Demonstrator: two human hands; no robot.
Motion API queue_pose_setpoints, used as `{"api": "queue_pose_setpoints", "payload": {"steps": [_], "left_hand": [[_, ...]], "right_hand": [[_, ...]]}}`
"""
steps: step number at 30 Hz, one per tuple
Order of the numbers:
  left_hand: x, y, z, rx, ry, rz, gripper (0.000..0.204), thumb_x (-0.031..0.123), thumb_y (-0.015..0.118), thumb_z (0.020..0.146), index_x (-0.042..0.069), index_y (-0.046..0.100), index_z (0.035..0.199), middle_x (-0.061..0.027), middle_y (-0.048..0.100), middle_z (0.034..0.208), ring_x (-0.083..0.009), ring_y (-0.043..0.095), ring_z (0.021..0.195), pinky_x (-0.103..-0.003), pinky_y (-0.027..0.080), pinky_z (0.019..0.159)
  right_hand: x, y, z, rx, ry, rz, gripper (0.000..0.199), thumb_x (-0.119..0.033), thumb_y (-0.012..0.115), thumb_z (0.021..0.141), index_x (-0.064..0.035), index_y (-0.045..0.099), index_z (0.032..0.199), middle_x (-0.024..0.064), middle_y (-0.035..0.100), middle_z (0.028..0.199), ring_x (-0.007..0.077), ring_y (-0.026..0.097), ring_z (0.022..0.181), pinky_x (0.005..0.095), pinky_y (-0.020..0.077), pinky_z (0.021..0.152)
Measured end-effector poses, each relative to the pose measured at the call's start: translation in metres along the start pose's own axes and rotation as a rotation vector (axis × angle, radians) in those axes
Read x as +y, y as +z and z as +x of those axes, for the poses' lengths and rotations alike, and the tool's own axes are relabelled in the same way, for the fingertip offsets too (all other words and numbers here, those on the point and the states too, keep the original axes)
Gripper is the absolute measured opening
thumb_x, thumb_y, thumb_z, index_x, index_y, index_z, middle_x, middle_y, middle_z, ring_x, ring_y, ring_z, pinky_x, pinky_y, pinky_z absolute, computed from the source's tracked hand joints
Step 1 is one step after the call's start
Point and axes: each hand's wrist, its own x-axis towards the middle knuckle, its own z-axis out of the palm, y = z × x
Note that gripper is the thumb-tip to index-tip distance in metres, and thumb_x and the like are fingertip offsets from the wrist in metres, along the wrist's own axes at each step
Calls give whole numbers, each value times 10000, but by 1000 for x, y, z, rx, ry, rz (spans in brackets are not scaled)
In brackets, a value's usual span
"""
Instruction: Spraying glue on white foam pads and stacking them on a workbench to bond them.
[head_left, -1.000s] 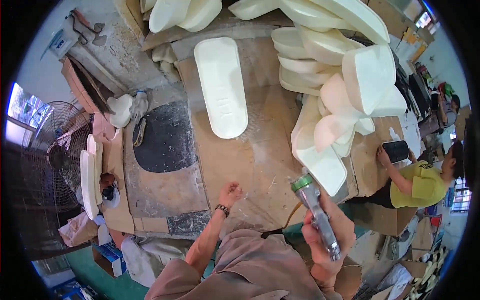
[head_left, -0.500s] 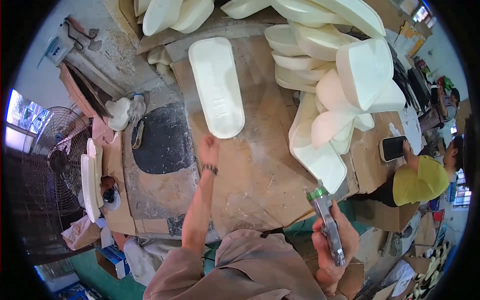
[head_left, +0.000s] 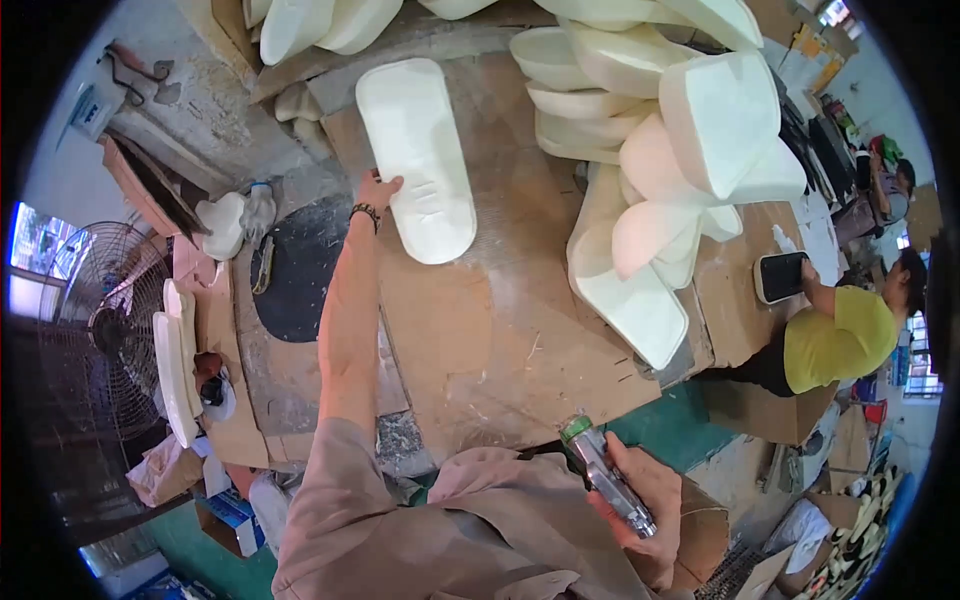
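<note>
I am seeing one long white foam slab [head_left: 416, 160] with round ends lying near the far edge of the bench [head_left: 500, 330]; my left hand [head_left: 376, 190] is touching its left side, fingers spread apart; my right hand [head_left: 645, 500] is wrapped tight around one shiny metal tool [head_left: 607, 478] with a green tip, off the near edge; a heap of smooth white foam pieces [head_left: 680, 160], too many to count, is sitting at the far right corner.
</note>
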Motion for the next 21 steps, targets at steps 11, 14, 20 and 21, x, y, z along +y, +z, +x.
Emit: {"api": "queue_pose_setpoints", "payload": {"steps": [11,14,20,21], "left_hand": [[-79,-24,-105,431,317,-381,687,-70,750,820,-50,395,1408,-200,572,1388,-257,588,1231,-394,453,1087],[-83,-36,-101,434,282,-367,702,-112,709,835,-37,361,1439,-187,543,1407,-269,565,1254,-396,427,1112],[-92,-42,-87,381,289,-352,718,-108,704,852,-20,336,1463,-190,533,1430,-290,569,1275,-413,451,1102],[-91,-43,-85,381,295,-331,720,-88,730,825,-38,361,1442,-187,532,1414,-275,566,1260,-399,437,1107]], "right_hand": [[25,-8,-8,-73,35,59,637,-56,750,797,59,585,1401,143,692,894,253,652,780,323,503,748],[26,-5,-6,-51,108,47,661,-54,743,762,63,590,1394,142,678,884,253,649,748,319,500,729],[27,0,-7,-154,61,44,682,-77,743,731,75,596,1380,174,674,903,268,650,752,324,504,745],[26,2,-6,-71,50,-16,679,-81,746,737,73,597,1381,172,678,907,268,652,753,321,505,754]]}}
